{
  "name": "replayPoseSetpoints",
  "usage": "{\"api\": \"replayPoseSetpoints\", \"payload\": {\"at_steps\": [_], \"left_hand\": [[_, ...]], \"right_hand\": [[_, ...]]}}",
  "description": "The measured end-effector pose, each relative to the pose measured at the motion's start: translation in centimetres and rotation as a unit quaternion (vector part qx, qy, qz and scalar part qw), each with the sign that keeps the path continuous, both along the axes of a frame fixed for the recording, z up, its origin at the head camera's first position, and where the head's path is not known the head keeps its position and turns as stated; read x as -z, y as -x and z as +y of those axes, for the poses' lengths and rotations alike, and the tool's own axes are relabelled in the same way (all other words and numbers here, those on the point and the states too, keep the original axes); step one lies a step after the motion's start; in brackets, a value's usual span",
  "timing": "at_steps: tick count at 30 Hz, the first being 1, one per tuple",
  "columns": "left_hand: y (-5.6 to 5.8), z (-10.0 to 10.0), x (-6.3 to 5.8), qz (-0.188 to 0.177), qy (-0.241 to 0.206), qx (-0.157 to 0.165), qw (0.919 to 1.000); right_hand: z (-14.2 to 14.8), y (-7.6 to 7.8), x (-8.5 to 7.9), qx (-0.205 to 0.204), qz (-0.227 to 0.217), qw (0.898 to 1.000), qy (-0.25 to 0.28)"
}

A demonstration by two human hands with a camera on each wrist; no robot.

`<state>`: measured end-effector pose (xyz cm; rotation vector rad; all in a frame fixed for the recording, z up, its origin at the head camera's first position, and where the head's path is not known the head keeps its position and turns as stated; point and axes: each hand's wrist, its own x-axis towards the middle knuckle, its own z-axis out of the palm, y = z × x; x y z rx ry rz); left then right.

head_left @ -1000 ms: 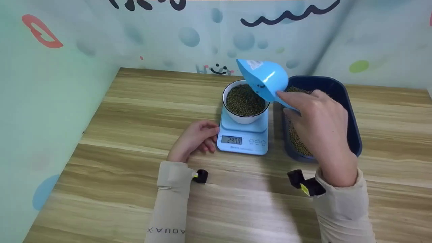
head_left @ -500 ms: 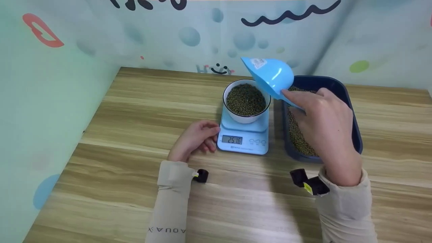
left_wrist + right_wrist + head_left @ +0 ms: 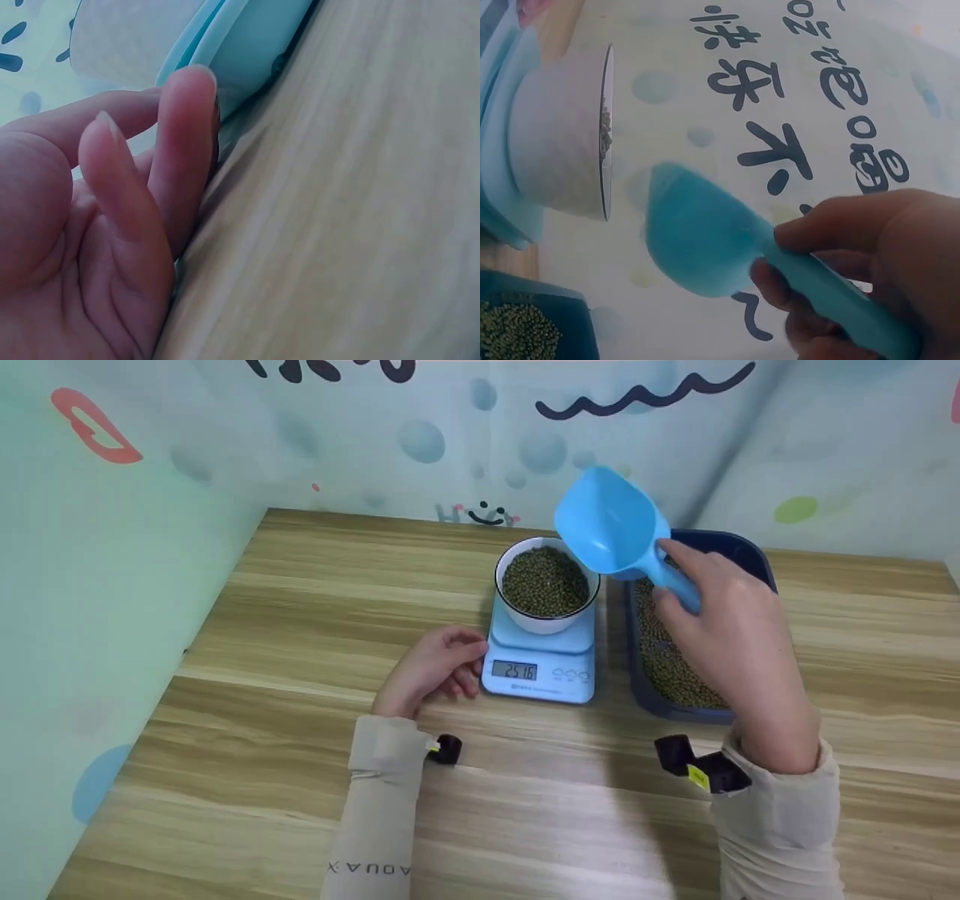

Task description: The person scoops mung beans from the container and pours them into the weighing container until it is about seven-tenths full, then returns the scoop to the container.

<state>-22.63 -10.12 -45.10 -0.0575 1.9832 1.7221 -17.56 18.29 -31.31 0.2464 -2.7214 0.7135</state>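
Observation:
My right hand (image 3: 739,626) grips the handle of a light blue scoop (image 3: 611,521); its bowl shows bare inside and hangs above and to the right of a white bowl (image 3: 547,624). That bowl has a dark rim, holds small green beans (image 3: 545,583) and stands on a blue kitchen scale (image 3: 544,645), whose display reads 251.6. My left hand (image 3: 435,667) rests on the table at the scale's left edge, fingers loosely bent. In the left wrist view, the fingertips (image 3: 187,86) are right at the scale's side.
A dark blue tub (image 3: 643,697) with more green beans (image 3: 675,675) stands right of the scale, partly hidden under my right hand and forearm. Behind the wooden table (image 3: 300,585) hangs a printed backdrop (image 3: 360,450). Small black cameras sit at both sleeve cuffs.
My right hand has moved right with the scoop and turned it from tipped over the bowl to mouth up. The display rose from 247.0 to 251.6. My left hand has stayed put.

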Motion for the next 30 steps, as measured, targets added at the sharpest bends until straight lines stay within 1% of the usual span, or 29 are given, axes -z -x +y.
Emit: {"api": "replayPoseSetpoints", "payload": {"at_steps": [3, 6, 10, 13, 15, 20, 26, 30], "left_hand": [[0.0, 0.0, 0.0, -0.002, -0.001, 0.001, 1.0000], [-0.1, 0.0, 0.0, -0.002, -0.003, 0.001, 1.0000], [-0.2, -0.2, -0.1, -0.001, -0.002, -0.004, 1.0000], [-0.2, -0.3, -0.1, -0.001, 0.001, -0.004, 1.0000], [-0.2, -0.4, -0.1, 0.001, 0.001, -0.001, 1.0000], [-0.1, -0.4, -0.1, -0.001, 0.003, -0.001, 1.0000], [0.1, -0.1, -0.1, 0.003, 0.012, 0.004, 0.9999], [0.0, 0.0, -0.2, 0.005, 0.014, 0.005, 0.9999]], "right_hand": [[0.8, -0.2, 0.1, 0.012, -0.046, 0.999, 0.018], [1.7, -0.5, 0.1, 0.021, -0.064, 0.997, 0.031], [3.2, -0.9, 0.5, 0.036, -0.076, 0.996, 0.038], [4.6, -1.1, 1.1, 0.036, -0.093, 0.995, 0.019], [5.5, -1.2, 1.7, 0.029, -0.112, 0.993, 0.001], [7.5, -1.4, 3.0, 0.019, -0.156, 0.987, -0.043], [9.0, -1.5, 3.4, 0.011, -0.219, 0.972, -0.081], [9.1, -1.5, 3.5, 0.013, -0.227, 0.968, -0.106]]}}
